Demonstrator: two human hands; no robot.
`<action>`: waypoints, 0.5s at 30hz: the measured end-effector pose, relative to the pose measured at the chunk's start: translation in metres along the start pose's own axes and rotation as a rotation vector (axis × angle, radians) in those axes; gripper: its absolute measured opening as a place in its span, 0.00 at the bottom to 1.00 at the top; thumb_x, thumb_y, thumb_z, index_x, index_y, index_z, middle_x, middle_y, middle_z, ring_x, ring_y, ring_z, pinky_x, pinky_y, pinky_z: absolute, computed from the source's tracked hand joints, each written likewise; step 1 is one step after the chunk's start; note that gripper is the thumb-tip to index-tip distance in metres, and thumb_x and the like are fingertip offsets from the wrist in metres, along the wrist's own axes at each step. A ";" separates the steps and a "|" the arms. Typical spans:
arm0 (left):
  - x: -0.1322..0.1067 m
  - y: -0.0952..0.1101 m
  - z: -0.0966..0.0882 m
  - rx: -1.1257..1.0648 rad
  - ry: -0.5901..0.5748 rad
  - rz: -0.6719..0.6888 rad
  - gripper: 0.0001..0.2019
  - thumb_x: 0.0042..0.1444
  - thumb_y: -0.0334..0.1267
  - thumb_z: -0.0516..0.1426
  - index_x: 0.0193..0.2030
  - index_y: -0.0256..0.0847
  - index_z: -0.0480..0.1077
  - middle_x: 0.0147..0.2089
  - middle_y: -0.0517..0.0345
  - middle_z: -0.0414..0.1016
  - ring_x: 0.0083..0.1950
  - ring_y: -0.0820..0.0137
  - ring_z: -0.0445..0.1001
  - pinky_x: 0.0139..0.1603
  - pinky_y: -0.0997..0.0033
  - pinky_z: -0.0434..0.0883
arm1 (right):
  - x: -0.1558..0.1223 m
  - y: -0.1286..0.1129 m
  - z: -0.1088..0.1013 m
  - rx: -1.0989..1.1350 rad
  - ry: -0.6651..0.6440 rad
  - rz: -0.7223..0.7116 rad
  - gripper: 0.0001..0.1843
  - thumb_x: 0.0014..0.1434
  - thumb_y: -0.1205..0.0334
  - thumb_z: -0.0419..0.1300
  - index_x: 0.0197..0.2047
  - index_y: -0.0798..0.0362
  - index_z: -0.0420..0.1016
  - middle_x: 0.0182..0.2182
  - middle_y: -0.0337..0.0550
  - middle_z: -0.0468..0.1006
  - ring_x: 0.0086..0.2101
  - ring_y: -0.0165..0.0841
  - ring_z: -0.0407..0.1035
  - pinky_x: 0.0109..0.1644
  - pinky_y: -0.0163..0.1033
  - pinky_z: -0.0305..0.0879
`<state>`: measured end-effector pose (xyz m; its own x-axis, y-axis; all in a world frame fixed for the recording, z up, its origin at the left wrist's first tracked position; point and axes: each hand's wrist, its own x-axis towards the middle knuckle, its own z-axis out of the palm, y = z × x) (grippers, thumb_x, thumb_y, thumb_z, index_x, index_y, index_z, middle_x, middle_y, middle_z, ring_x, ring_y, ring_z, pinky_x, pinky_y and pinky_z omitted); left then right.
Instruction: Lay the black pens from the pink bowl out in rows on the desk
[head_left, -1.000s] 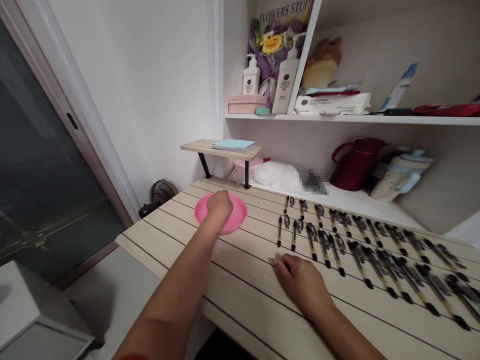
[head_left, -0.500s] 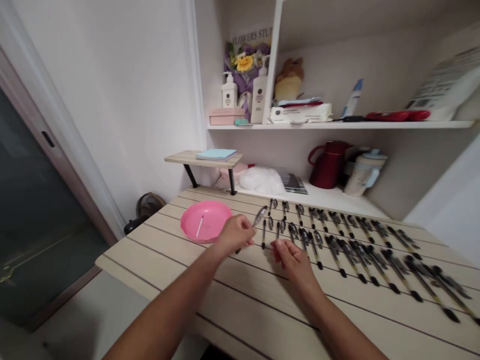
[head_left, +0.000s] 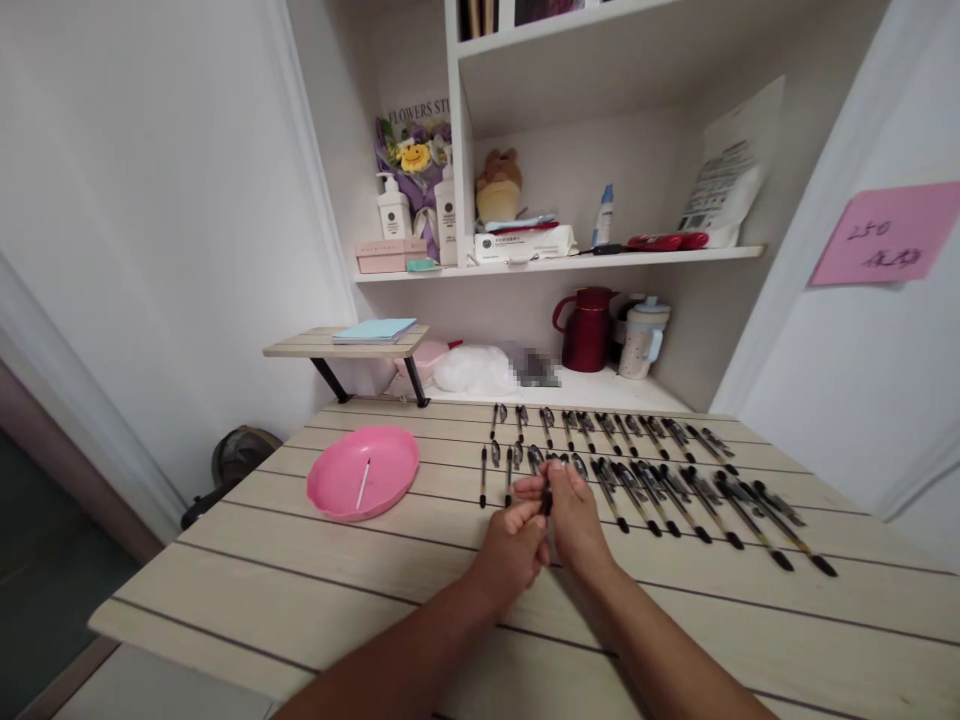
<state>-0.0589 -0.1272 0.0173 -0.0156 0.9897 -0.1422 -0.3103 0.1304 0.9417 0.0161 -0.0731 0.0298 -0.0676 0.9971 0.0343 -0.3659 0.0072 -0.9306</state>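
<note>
My left hand (head_left: 512, 547) and my right hand (head_left: 574, 520) meet above the front of the pen rows. Fingers of both are closed around a pen (head_left: 547, 499), of which only a short dark part shows between them; the rest is hidden. Behind and to the right, several black-tipped pens lie side by side in two rows, each with a clear, dark cap piece beside it. One uncapped pen (head_left: 484, 478) lies at the left end of the nearer row. A pink dish (head_left: 330, 490) stands left of my hands, with a thin white stick (head_left: 364, 484) in it.
The slatted wooden table (head_left: 285, 580) carries a small raised shelf (head_left: 300, 345) with blue paper (head_left: 375, 331) at its back left. Behind are a white fluffy bundle (head_left: 474, 370), a red jug (head_left: 587, 330) and a pale cup (head_left: 643, 340). A pink note (head_left: 889, 235) sticks to the right wall.
My left hand has brought its pen rightward to my right hand, and the two now touch. The camera view has turned right, so the surroundings sit farther left.
</note>
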 end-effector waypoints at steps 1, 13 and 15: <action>-0.002 -0.002 -0.002 0.029 -0.035 -0.037 0.15 0.47 0.43 0.57 0.40 0.36 0.70 0.15 0.67 0.61 0.12 0.83 0.48 0.15 0.79 0.45 | 0.005 -0.003 -0.005 0.052 -0.004 0.004 0.18 0.51 0.43 0.54 0.31 0.51 0.64 0.20 0.40 0.76 0.20 0.33 0.70 0.25 0.37 0.65; -0.003 0.009 -0.015 -0.005 -0.129 -0.021 0.15 0.49 0.44 0.53 0.41 0.38 0.64 0.20 0.68 0.62 0.11 0.84 0.49 0.11 0.80 0.44 | 0.024 -0.010 -0.022 0.244 -0.102 -0.008 0.16 0.45 0.51 0.64 0.33 0.55 0.74 0.18 0.33 0.67 0.17 0.22 0.57 0.19 0.29 0.55; -0.002 0.009 -0.016 -0.017 -0.115 -0.008 0.14 0.49 0.45 0.53 0.39 0.39 0.63 0.21 0.68 0.63 0.11 0.85 0.49 0.11 0.81 0.45 | 0.023 -0.007 -0.020 0.261 -0.128 0.020 0.17 0.44 0.52 0.65 0.33 0.54 0.73 0.19 0.34 0.67 0.17 0.22 0.57 0.19 0.30 0.55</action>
<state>-0.0764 -0.1294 0.0214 0.0957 0.9890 -0.1125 -0.3265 0.1379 0.9351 0.0357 -0.0486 0.0300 -0.1880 0.9791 0.0779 -0.5886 -0.0488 -0.8069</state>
